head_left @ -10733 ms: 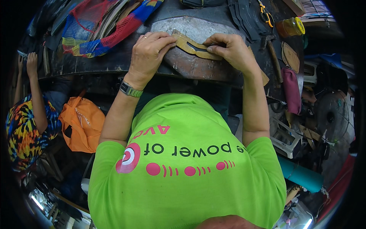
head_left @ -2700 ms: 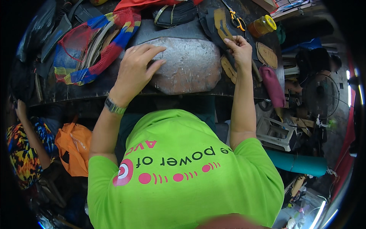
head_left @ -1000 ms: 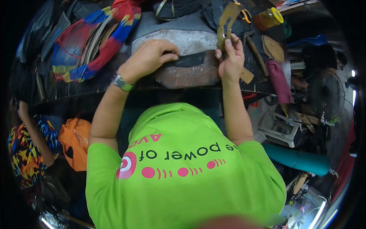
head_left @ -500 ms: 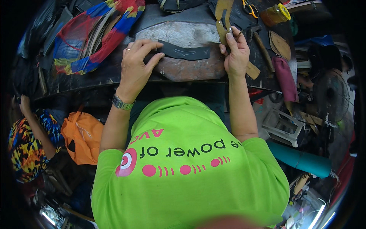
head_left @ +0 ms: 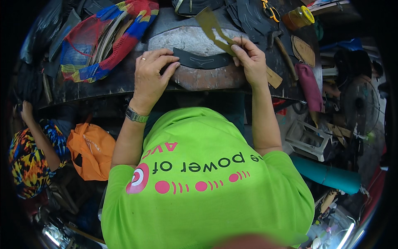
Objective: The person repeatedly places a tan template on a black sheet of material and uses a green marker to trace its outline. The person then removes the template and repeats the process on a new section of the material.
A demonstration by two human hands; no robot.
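A curved black strip (head_left: pixel 201 59), likely leather or rubber, lies on a worn slab with a thin pale outline marked on it. My left hand (head_left: pixel 153 74), ring on one finger, is at the strip's left end, with thumb and fingertips closed on its edge. Above the strip's right half, my right hand (head_left: pixel 251 62) pinches a yellowish-brown flat template (head_left: pixel 210 30) that has a long slot cut in it. The template tilts up and away to the left. Something thin and dark shows by the right fingertips, too small to name.
The slab (head_left: pixel 182 40) rests on a dark table. To the left sits a red-and-blue mesh bag (head_left: pixel 89 50) of flat pieces. On the right lie a hammer (head_left: pixel 285 54), orange scissors (head_left: pixel 271 10), a yellow-lidded jar (head_left: pixel 299 17) and a maroon pouch (head_left: pixel 309 85). Another person's arm (head_left: pixel 43 143) is far left.
My right hand has moved slightly left, and the template has swung from nearly upright to leaning left over the slab. My left hand stays at the strip, which has shifted slightly.
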